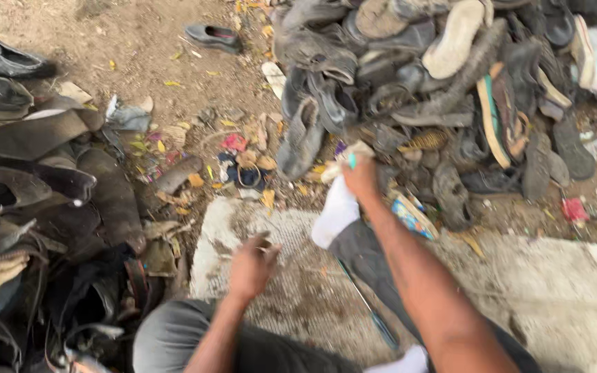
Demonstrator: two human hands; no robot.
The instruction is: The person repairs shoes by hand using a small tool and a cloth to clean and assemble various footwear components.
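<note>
My right hand [361, 178] reaches forward to the near edge of a big heap of worn dark shoes [409, 76] and grips a small pale scrap with a teal spot [345, 159]. A white cloth [334, 213] hangs just below that hand. My left hand [251, 266] rests low over a dirty woven mat [519, 283], fingers curled around something small and dark that I cannot make out. A thin dark rod [364, 298] lies on the mat between my arms.
A second pile of dark shoes and leather pieces [36, 186] fills the left side. A single black shoe [212, 34] lies apart on the dirt at the top. Scraps, leaves and small litter [236, 162] are scattered between the piles. My grey-clad knee [174, 335] is at the bottom.
</note>
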